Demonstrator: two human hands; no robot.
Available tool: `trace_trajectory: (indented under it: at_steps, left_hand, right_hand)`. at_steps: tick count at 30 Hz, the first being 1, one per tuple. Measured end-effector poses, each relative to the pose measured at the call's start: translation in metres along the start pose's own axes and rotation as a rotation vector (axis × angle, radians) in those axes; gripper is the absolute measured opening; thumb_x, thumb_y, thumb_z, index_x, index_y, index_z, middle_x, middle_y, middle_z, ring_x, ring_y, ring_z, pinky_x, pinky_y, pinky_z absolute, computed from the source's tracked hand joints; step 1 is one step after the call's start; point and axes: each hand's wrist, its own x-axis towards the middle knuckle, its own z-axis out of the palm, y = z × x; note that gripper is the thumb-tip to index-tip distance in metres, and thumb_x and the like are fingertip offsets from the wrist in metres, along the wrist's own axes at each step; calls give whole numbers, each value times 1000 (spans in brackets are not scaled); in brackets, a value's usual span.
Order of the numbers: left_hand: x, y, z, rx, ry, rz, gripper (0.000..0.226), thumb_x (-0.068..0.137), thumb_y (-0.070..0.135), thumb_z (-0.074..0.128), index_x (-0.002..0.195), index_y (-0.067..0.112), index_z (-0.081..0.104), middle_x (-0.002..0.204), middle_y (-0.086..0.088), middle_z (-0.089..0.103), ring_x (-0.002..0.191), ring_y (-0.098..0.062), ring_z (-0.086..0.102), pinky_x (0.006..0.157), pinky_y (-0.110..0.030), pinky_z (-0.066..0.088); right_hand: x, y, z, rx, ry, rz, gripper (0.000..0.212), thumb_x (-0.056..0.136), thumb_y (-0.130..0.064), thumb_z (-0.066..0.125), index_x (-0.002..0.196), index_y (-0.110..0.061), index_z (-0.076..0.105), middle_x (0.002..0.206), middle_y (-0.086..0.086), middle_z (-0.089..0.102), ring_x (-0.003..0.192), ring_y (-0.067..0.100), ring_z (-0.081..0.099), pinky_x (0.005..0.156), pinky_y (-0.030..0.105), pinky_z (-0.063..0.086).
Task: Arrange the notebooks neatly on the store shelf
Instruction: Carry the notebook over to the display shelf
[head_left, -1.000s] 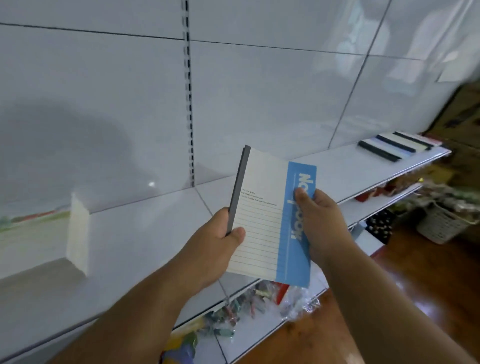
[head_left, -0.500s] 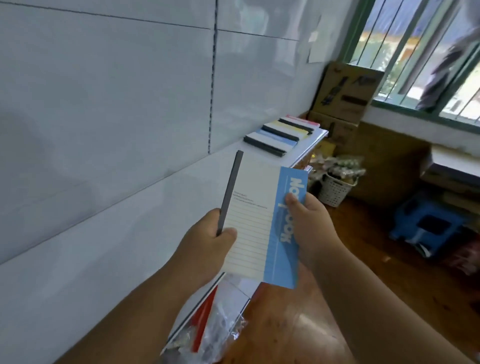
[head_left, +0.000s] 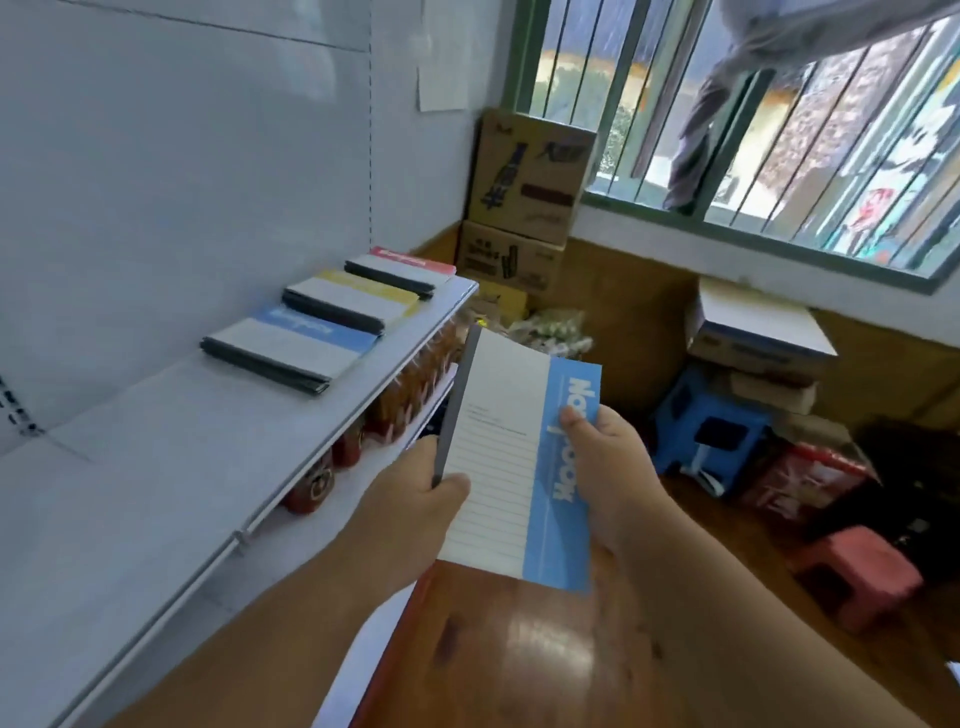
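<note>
Both my hands hold a white-and-blue notebook (head_left: 511, 457) upright in front of me, to the right of the white shelf (head_left: 171, 467). My left hand (head_left: 410, 512) grips its dark spine edge, thumb on the cover. My right hand (head_left: 610, 478) pinches the blue strip on the other side. On the shelf's far end lie three stacks of notebooks in a row: a blue-banded one (head_left: 291, 348) nearest, a yellow-banded one (head_left: 348, 301) behind it, and a red-banded one (head_left: 400, 270) at the end.
Red packets (head_left: 395, 400) fill the lower shelf under the notebooks. Stacked cardboard boxes (head_left: 524, 197) stand in the corner below a barred window (head_left: 753, 114). A blue stool (head_left: 706, 426), a pink stool (head_left: 857, 577) and more boxes (head_left: 758, 332) sit on the wooden floor at right.
The view has swung right along the shelf; the three notebook stacks are now much closer. Both hands keep the same hold on the notebook.
</note>
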Motion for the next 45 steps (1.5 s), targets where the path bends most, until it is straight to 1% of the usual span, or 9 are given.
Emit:
trace_trajectory:
  at_steps: [3, 7, 12, 16, 20, 30, 36, 40, 45]
  left_hand:
    - [49, 7, -1, 13, 127, -35, 18, 101, 21, 46, 108, 34, 56, 98, 18, 66, 84, 8, 64, 60, -8, 51]
    - [104, -12, -24, -23, 384, -149, 18, 100, 21, 45, 108, 29, 58, 99, 11, 68, 91, -4, 65, 74, -24, 58]
    - [170, -41, -70, -111, 657, -287, 18, 98, 15, 44, 96, 12, 61, 91, 0, 70, 86, -16, 65, 63, -27, 50]
    - [197, -54, -94, -14, 747, -375, 16, 98, 18, 43, 91, 13, 57, 89, -5, 67, 84, -20, 64, 72, -36, 53]
    - [207, -64, -111, 139, 722, -510, 10, 95, 22, 48, 95, 27, 56, 88, 6, 64, 76, -13, 63, 62, -29, 54]
    - [240, -93, -114, 423, 1016, -799, 13, 86, 26, 60, 91, 18, 51, 85, 7, 57, 77, -11, 57, 56, -24, 38]
    - [234, -84, -109, 467, 1124, -824, 30, 86, 45, 66, 96, 24, 48, 82, 9, 58, 76, -11, 58, 63, -28, 44]
    - [184, -70, -91, 436, 1293, -783, 19, 90, 47, 60, 96, 33, 48, 83, 13, 60, 70, -3, 56, 64, -23, 48]
    - [67, -39, -50, 457, 1638, -786, 6, 92, 34, 59, 93, 34, 54, 75, 16, 59, 61, -4, 56, 58, -20, 42]
  right_hand:
    - [69, -23, 15, -18, -152, 38, 20, 105, -28, 49, 103, -14, 63, 91, 9, 77, 74, 28, 75, 66, 43, 60]
    - [144, -34, 79, -164, -364, 62, 15, 103, -19, 43, 92, -14, 52, 94, 18, 62, 86, 32, 63, 86, 46, 54]
    - [228, -47, 178, -289, -543, -48, 23, 100, -17, 46, 79, -25, 50, 89, 1, 53, 67, 6, 47, 59, 19, 42]
    - [269, -61, 235, -370, -657, -98, 20, 96, -16, 48, 76, -16, 48, 78, 5, 55, 66, 20, 52, 63, 28, 43]
    - [297, -66, 286, -625, -754, -323, 16, 94, -22, 55, 85, -9, 57, 74, 4, 63, 65, 22, 58, 56, 27, 44]
    - [339, -48, 367, -1235, -972, -854, 25, 93, -37, 56, 105, -14, 56, 111, 10, 67, 105, 30, 63, 78, 32, 47]
    - [323, -60, 361, -1137, -1005, -1004, 45, 94, -46, 60, 118, -14, 39, 98, 6, 62, 97, 32, 63, 72, 35, 45]
    - [262, -67, 358, -868, -1282, -1056, 32, 97, -48, 54, 108, -20, 44, 76, -2, 60, 72, 18, 57, 61, 31, 42]
    - [131, -63, 341, -573, -1609, -1121, 23, 98, -45, 53, 104, -24, 47, 75, -6, 60, 68, 4, 56, 58, 26, 43]
